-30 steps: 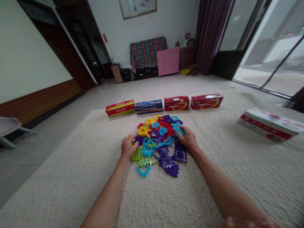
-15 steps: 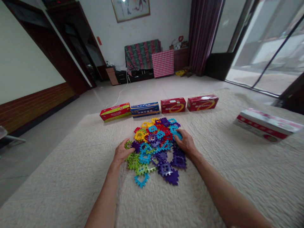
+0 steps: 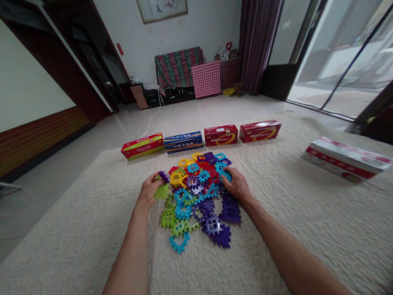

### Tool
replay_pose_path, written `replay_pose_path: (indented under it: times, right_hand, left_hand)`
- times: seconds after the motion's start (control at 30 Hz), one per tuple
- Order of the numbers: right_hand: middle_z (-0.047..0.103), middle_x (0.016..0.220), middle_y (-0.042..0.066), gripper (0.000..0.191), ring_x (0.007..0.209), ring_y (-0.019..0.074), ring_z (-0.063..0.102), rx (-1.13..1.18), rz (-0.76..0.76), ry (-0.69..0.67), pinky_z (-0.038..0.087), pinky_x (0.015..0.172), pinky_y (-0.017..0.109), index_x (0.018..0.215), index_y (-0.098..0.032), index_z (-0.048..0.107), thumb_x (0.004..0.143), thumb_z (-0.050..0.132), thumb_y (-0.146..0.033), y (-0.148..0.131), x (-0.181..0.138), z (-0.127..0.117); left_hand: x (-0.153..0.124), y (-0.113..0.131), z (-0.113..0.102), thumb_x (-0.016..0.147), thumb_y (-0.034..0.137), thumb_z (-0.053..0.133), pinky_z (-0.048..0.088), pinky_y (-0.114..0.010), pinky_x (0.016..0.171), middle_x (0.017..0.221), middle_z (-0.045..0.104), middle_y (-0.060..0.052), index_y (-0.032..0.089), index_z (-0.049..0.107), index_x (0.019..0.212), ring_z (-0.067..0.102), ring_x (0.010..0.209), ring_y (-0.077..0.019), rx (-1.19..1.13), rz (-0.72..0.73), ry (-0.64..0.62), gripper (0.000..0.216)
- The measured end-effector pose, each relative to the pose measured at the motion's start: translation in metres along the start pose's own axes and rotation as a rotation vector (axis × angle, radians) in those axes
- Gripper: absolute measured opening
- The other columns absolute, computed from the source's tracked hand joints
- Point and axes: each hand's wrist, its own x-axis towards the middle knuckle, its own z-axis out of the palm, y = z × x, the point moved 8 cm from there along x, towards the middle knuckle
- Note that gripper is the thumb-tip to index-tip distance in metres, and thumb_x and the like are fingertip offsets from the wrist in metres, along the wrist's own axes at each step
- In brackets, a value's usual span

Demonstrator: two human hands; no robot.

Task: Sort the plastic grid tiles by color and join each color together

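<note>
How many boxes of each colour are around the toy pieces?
Red-and-yellow box: 1
Blue box: 1
Red boxes: 2
White-and-red box: 1
Total: 5

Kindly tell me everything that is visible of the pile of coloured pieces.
The pile has flat, notched pieces, seemingly plastic, in purple, blue, green, yellow and red; several have window-like openings. They overlap loosely on the pale quilted cloth. The right hand touches a blue piece at one edge; the left hand holds a purple piece beside it.
</note>
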Motion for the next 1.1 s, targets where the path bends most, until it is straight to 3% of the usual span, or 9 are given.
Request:
replay_pose_path:
  times: [0.2,0.3,0.37,0.5,0.63,0.77,0.97,1.1]
  right_hand:
    - [0.068,0.106,0.012,0.033,0.098,0.0258,0.064,0.039,-0.021,0.013,0.050,0.090,0.041,0.108,-0.019,0.063,0.082,0.052,-0.035,-0.001,0.000,0.000]
    - [0.068,0.105,0.011,0.032,0.097,0.0254,0.064,0.044,-0.027,0.017,0.050,0.089,0.041,0.108,-0.020,0.063,0.082,0.053,-0.035,-0.001,0.000,0.000]
    - [0.069,0.104,0.011,0.032,0.096,0.0259,0.064,0.044,-0.030,0.016,0.050,0.089,0.042,0.108,-0.020,0.063,0.081,0.053,-0.035,-0.001,0.000,0.001]
    - [0.069,0.104,0.011,0.032,0.096,0.0260,0.065,0.046,-0.030,0.018,0.050,0.090,0.042,0.108,-0.021,0.064,0.081,0.053,-0.035,-0.001,0.001,0.001]
    - [0.070,0.106,0.012,0.034,0.096,0.0267,0.065,0.038,-0.011,-0.001,0.050,0.089,0.042,0.107,-0.019,0.065,0.080,0.054,-0.036,0.000,0.002,0.002]
    - [0.069,0.106,0.012,0.035,0.097,0.0269,0.064,0.046,-0.001,-0.018,0.049,0.090,0.042,0.107,-0.019,0.065,0.079,0.054,-0.036,0.000,0.003,0.003]
    - [0.066,0.106,0.015,0.034,0.101,0.0281,0.061,0.071,-0.051,0.094,0.048,0.093,0.045,0.105,-0.017,0.064,0.080,0.053,-0.036,-0.009,-0.001,-0.010]
    - [0.063,0.113,0.015,0.029,0.109,0.0285,0.058,0.056,-0.163,0.148,0.044,0.099,0.047,0.105,-0.018,0.063,0.081,0.053,-0.032,-0.040,-0.019,-0.029]
  left_hand:
    - [0.014,0.018,0.083,0.047,0.022,0.080,0.048,-0.024,0.055,0.069,0.065,0.002,0.011,0.062,0.114,0.059,0.053,-0.0109,0.056,0.062,-0.096,0.070]
    - [0.011,0.026,0.101,0.054,0.024,0.078,0.048,-0.024,0.061,0.077,0.068,-0.002,0.011,0.059,0.122,0.061,0.061,-0.0108,0.158,0.147,-0.148,0.072]
    - [0.007,0.028,0.096,0.059,0.025,0.076,0.050,-0.025,0.068,0.086,0.070,-0.005,0.010,0.060,0.121,0.064,0.070,-0.0125,0.229,0.187,-0.120,0.066]
    - [-0.006,0.021,0.061,0.067,0.033,0.072,0.051,-0.031,0.086,0.108,0.069,-0.011,0.012,0.062,0.119,0.066,0.097,-0.0201,0.312,0.230,-0.050,0.058]
    - [-0.035,0.002,0.027,0.068,0.043,0.075,0.042,-0.041,0.105,0.132,0.059,-0.013,0.018,0.054,0.133,0.052,0.127,-0.0280,0.498,0.309,-0.164,0.072]
    - [-0.070,-0.014,0.002,0.067,0.049,0.076,0.030,-0.044,0.114,0.145,0.046,-0.012,0.021,0.052,0.135,0.038,0.138,-0.0303,0.734,0.410,-0.200,0.077]
    - [-0.094,-0.034,0.001,0.072,0.050,0.070,0.032,-0.045,0.114,0.146,0.043,-0.016,0.019,0.052,0.134,0.037,0.139,-0.0311,0.857,0.521,-0.105,0.071]
    - [-0.100,-0.042,0.008,0.075,0.051,0.066,0.031,-0.048,0.113,0.143,0.047,-0.015,0.020,0.052,0.133,0.040,0.136,-0.0313,0.927,0.591,-0.063,0.067]
